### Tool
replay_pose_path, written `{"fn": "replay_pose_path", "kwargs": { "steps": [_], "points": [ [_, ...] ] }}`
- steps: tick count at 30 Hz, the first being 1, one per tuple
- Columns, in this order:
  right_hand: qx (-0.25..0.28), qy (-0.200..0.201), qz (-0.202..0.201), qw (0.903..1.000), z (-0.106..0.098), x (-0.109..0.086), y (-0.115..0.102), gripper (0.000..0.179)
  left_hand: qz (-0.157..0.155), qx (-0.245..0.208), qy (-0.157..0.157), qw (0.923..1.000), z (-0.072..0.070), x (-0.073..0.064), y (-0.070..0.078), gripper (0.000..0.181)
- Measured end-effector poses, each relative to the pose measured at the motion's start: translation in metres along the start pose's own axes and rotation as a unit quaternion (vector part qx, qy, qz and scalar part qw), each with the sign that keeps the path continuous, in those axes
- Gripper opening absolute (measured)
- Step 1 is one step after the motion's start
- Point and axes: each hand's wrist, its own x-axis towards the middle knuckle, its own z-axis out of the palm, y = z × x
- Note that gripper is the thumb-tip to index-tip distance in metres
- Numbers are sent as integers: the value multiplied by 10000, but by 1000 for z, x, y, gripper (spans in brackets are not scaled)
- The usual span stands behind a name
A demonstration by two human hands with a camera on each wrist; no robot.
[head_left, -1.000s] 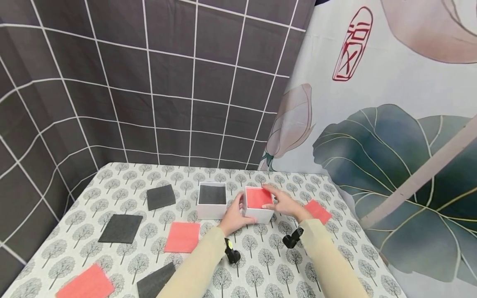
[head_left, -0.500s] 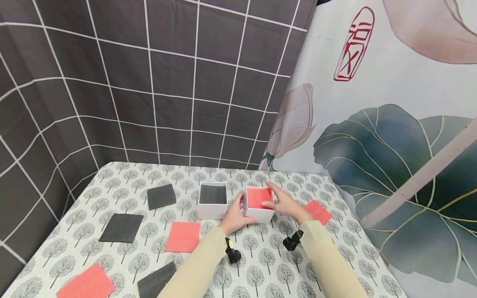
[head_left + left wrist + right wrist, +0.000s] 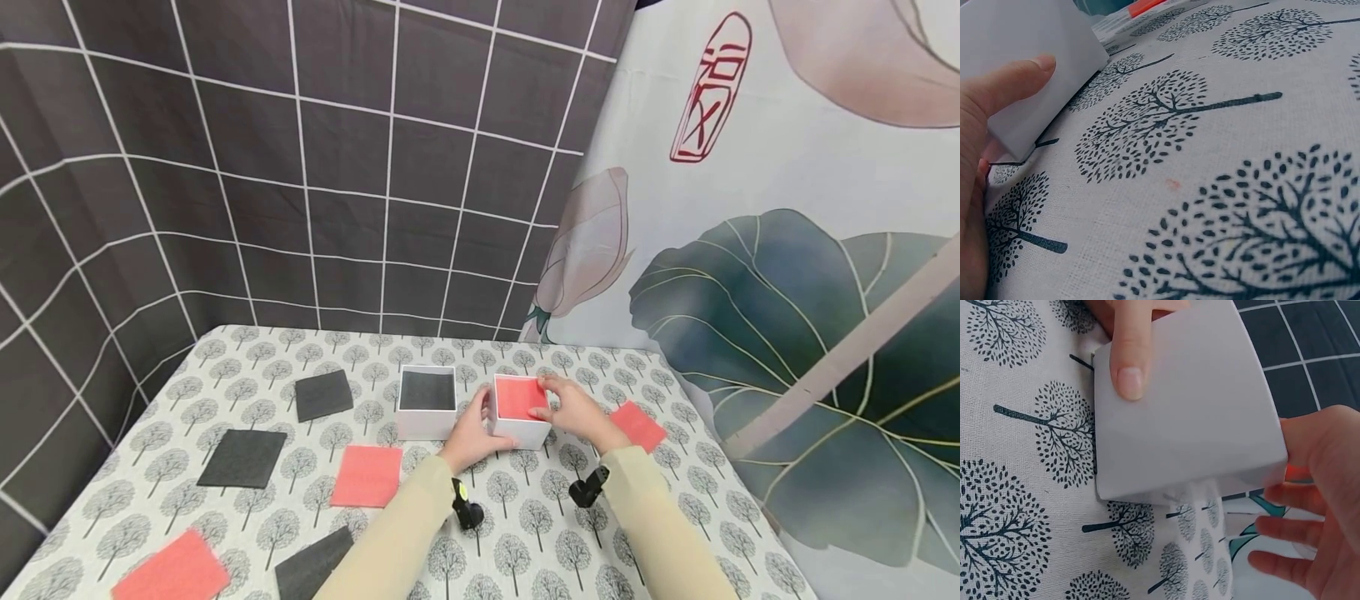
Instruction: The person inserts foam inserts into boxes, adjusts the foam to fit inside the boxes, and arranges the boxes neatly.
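Two white open-topped boxes stand at the middle back of the table in the head view. A dark square cloth or napkin fills the left box (image 3: 427, 425). Inside the right box (image 3: 521, 434) lies a red square napkin (image 3: 517, 398). My left hand (image 3: 471, 437) grips that right box, its thumb across the front wall and its fingers round the left side. Over the right rim, my right hand (image 3: 577, 411) touches the red napkin with thumb and index finger. In the right wrist view, a sliver of red shows between thumb and index finger, while the other fingers (image 3: 1288, 529) extend beside the box.
Red napkins lie at the middle left (image 3: 366, 476), front left (image 3: 172, 568) and right of the boxes (image 3: 637, 427). Dark ones lie at the back left (image 3: 323, 396), left (image 3: 242, 459) and front (image 3: 313, 565). A dark gridded curtain (image 3: 337, 208) hangs behind the tree-patterned tablecloth.
My right index finger has moved from the box's back right corner toward me, closer to the thumb. The napkin's briefly raised right side lies flatter. My left hand keeps its grip.
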Motion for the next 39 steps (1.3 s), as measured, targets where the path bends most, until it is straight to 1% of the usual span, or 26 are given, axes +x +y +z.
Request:
{"fn": "replay_pose_path", "kwargs": {
  "steps": [5,8,11,14,17,21,25,31,34,39],
  "points": [
    [-148,-98,138,9997,-3,-1,-5,65,-49,68,2,10000,0,0,3,108],
    [-147,-109,226,9996,-5,-2,-8,63,-18,72,-15,10000,1,0,3,108],
    [-287,-128,237,9992,-5,-1,-9,62,-5,38,-7,10000,2,1,1,108],
    [-459,-150,228,9986,-6,-1,-10,61,-58,26,-8,10000,3,1,0,110],
    [-512,-178,255,9982,-7,-1,-12,60,-54,67,-21,10000,4,2,-1,109],
    [-427,-271,281,9983,-8,-1,-15,59,-52,99,0,9999,4,3,0,110],
    [-491,-404,278,9976,-9,1,-16,57,-92,92,-4,9999,4,4,1,111],
    [-346,-471,470,9972,-10,1,-18,54,-61,8,-4,10000,5,3,-2,111],
    [-199,-500,580,9969,-8,2,-19,53,-149,-45,2,9999,5,2,-3,112],
    [-211,-533,676,9961,-3,5,-18,54,-234,-57,35,9997,3,-1,-1,112]
  ]
}}
